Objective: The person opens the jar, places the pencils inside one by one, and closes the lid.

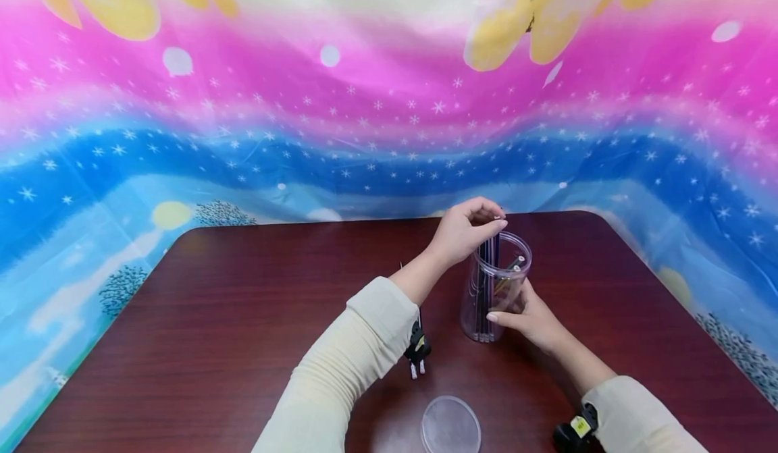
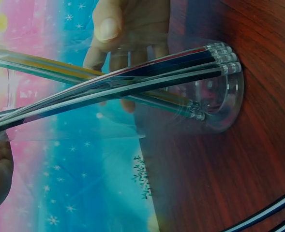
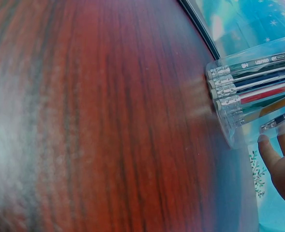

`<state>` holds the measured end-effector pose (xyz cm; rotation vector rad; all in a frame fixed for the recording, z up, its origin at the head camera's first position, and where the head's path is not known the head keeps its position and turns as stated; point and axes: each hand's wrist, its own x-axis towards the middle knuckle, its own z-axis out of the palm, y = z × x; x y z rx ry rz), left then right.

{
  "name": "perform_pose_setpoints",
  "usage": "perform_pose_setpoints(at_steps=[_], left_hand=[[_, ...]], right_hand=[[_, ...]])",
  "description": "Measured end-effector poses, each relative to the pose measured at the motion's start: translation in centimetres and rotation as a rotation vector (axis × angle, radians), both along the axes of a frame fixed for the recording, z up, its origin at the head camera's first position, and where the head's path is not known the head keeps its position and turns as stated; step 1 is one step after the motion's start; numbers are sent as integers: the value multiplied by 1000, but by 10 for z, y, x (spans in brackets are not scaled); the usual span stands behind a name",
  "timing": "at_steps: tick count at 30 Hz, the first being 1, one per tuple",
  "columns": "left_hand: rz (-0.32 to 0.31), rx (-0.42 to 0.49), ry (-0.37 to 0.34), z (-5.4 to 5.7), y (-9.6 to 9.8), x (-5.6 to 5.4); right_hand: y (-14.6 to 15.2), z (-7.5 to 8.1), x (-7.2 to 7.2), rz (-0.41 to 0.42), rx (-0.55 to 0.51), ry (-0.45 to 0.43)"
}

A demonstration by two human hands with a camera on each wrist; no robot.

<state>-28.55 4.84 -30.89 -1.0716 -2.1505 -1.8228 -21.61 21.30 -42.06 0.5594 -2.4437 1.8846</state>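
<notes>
Several eraser-tipped pencils [image 1: 489,254] appear pinched at the top by the left hand [image 1: 464,230], inside a clear jar [image 1: 506,301] gripped lower by the right hand [image 1: 537,318]. Filling or emptying is presumably in hand; a straight slide past the rim [image 1: 530,252] seems called for.

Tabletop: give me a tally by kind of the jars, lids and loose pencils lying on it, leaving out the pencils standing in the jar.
Clear jar: 1
Round clear lid: 1
Loose pencils: 2 in view, partly hidden
Total: 4
</notes>
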Motion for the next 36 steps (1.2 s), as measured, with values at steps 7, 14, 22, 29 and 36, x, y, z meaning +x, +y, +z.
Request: perform_pose_setpoints(at_steps=[7, 14, 22, 29, 36], left_hand=[[7, -7, -1, -3, -4, -1], [44, 8, -44, -4, -8, 1], [38, -16, -95, 5, -13, 9], [69, -87, -108, -3, -22, 2], [131, -171, -176, -10, -46, -1]], right_hand=[[-3, 5, 0, 13, -40, 3], [-6, 8, 1, 11, -43, -17], [-7, 6, 2, 14, -59, -14], [-6, 5, 4, 8, -37, -17], [-3, 3, 4, -12, -34, 4]])
